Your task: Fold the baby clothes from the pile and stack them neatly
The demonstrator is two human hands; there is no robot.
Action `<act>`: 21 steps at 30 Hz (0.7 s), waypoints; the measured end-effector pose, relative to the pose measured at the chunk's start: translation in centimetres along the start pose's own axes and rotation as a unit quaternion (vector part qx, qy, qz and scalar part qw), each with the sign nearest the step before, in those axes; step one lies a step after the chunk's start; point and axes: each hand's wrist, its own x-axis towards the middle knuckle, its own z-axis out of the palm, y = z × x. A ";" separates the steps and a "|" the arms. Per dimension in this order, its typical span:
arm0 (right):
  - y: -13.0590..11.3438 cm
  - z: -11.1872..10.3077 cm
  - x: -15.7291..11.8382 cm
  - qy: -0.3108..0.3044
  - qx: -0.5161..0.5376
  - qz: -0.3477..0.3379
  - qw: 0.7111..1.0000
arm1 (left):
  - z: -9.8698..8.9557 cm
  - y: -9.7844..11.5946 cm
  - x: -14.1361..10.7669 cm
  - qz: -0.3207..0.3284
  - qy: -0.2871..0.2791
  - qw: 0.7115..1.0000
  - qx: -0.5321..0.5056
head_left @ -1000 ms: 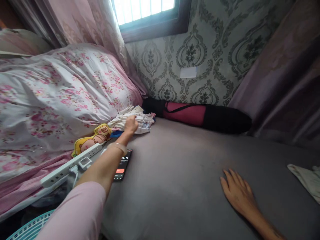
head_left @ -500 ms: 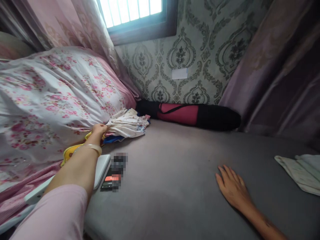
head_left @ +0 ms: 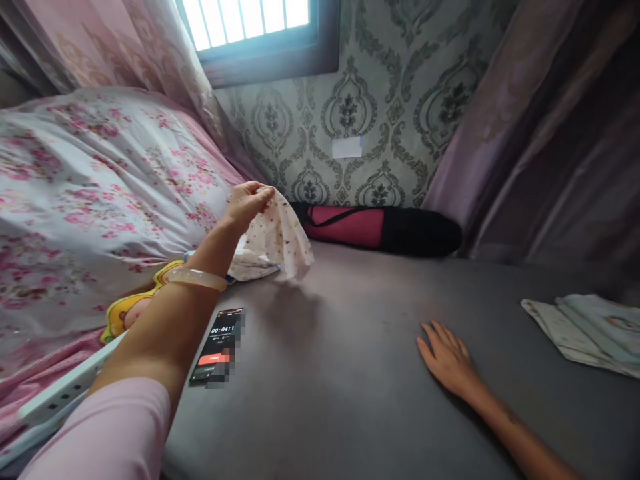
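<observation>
At the left, the left hand [head_left: 249, 203] pinches a spotted cloth [head_left: 285, 235], hanging unfolded beside rumpled cloth [head_left: 253, 265], while the right hand [head_left: 447, 359] rests spread, gripping nothing, near folded cloths [head_left: 583, 330] already lying at the right.

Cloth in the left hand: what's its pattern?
The cloth is cream with small, scattered dark marks; it shows in the head view.

There are two hands [head_left: 248, 202] [head_left: 447, 359] — one held cloth [head_left: 281, 235], one phone [head_left: 215, 341].
</observation>
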 end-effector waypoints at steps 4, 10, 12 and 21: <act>-2.7 -3.6 1.5 0.081 0.151 0.003 0.985 | 3.4 3.1 -2.5 0.016 -0.049 0.998 -0.019; -12.6 -12.2 0.8 0.235 0.377 -0.017 0.896 | 8.6 6.9 -7.0 -0.016 -0.095 0.994 -0.057; -15.1 -13.4 0.2 0.242 0.398 -0.057 0.883 | 10.1 7.4 -8.3 -0.022 -0.118 0.989 -0.082; -16.2 -11.5 2.3 0.318 0.355 -0.065 0.877 | 13.3 7.3 -11.7 -0.062 -0.183 0.970 -0.148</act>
